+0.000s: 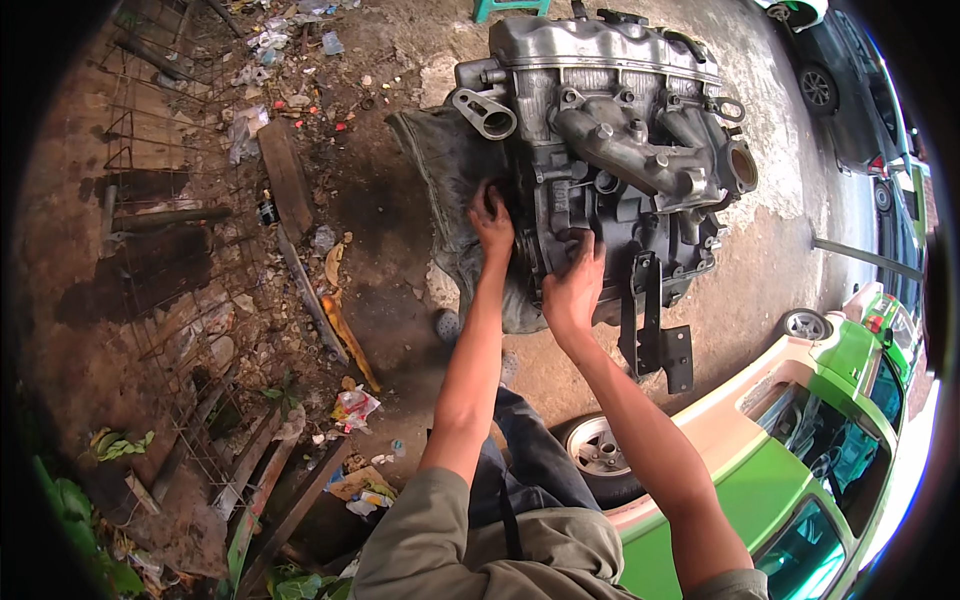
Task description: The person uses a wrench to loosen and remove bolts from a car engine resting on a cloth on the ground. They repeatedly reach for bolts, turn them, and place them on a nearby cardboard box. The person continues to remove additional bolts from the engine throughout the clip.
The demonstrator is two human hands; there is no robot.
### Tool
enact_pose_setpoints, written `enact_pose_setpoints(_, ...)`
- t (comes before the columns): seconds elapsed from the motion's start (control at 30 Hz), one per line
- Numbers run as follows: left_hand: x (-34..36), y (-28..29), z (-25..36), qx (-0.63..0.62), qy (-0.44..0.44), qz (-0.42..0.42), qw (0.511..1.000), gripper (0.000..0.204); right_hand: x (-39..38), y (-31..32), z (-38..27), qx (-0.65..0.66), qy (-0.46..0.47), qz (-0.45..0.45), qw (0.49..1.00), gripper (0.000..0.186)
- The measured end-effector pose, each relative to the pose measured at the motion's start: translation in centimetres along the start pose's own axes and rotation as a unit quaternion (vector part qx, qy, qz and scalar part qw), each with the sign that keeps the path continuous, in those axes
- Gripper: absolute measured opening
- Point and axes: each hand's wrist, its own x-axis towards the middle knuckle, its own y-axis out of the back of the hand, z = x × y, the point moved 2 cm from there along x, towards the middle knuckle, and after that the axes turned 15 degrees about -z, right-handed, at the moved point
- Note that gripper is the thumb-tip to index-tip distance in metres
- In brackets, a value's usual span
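Note:
A large greasy grey car engine (610, 130) rests on a dark cloth (445, 170) on the ground ahead of me. My left hand (492, 222) grips the near left edge of the engine block, fingers curled over it. My right hand (575, 285) presses on the engine's near face just right of the left hand, fingers wrapped onto a part there; what they hold is hidden. A black bracket (655, 335) hangs off the engine's lower right side, close to my right wrist.
A green and cream vehicle (800, 440) with a wheel (600, 455) stands at the lower right. Dark cars (850, 90) are parked at the upper right. Rusty rebar mesh (170, 200), planks (285, 175) and litter cover the dirt on the left.

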Motion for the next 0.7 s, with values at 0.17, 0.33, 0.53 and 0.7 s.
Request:
enact_pose_setpoints(0.17, 0.3, -0.3, -0.8, -0.071, 0.060, -0.012, 0.996, 0.030, 0.0, 0.0, 0.1, -0.011, -0.011, -0.006, 1.000, 0.076)
enact_pose_setpoints(0.33, 0.7, -0.2, -0.7, -0.063, 0.068, -0.009, 0.996, 0.025, 0.1, 0.1, -0.1, 0.003, 0.015, 0.008, 1.000, 0.070)
enact_pose_setpoints(0.53, 1.2, 0.6, 1.5, -0.024, 0.097, -0.033, 0.994, 0.023, -0.2, 0.1, -0.2, -0.010, -0.016, -0.014, 1.000, 0.081)
enact_pose_setpoints(0.7, 1.6, 0.5, 1.8, -0.045, 0.104, -0.003, 0.994, 0.022, 0.0, -0.1, -0.1, 0.007, 0.019, 0.019, 1.000, 0.066)
